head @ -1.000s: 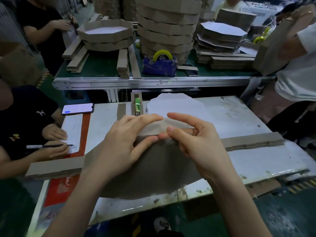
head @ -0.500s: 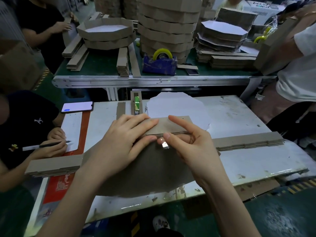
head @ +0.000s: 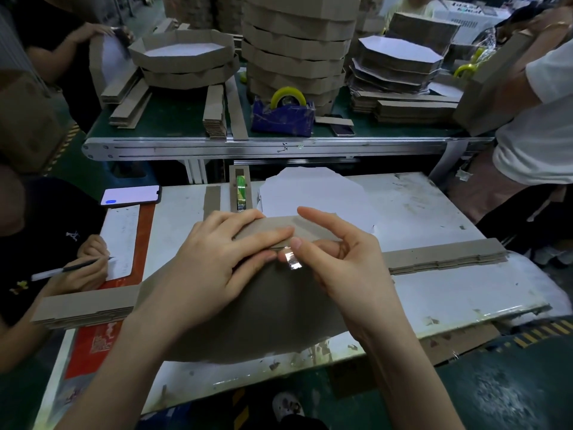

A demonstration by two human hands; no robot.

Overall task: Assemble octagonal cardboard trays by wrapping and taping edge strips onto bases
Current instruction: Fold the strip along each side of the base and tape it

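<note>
A large brown octagonal base [head: 279, 321] leans from the white table toward me. A brown edge strip [head: 269, 226] runs along its top edge. My left hand [head: 210, 265] pinches the strip against the base, fingers over it and thumb below. My right hand [head: 347, 268] holds the strip from the right, its index finger stretched over the top. Its thumb presses the upper end of a short shiny piece of tape [head: 293, 261] at the joint between strip and base. The strip's right part is hidden behind my right hand.
White octagonal sheets [head: 313, 193] lie behind my hands, next to a tape roll in a cardboard holder [head: 240, 187]. Strip stacks lie right [head: 443, 259] and left [head: 86, 305]. A person writes at the left [head: 77, 268]. Behind stand a blue tape dispenser [head: 283, 117] and stacked trays [head: 294, 41].
The strip has been folded down flatter along the base edge. A piece of tape has appeared under my right thumb and now lies across the joint. My left hand keeps its pinch.
</note>
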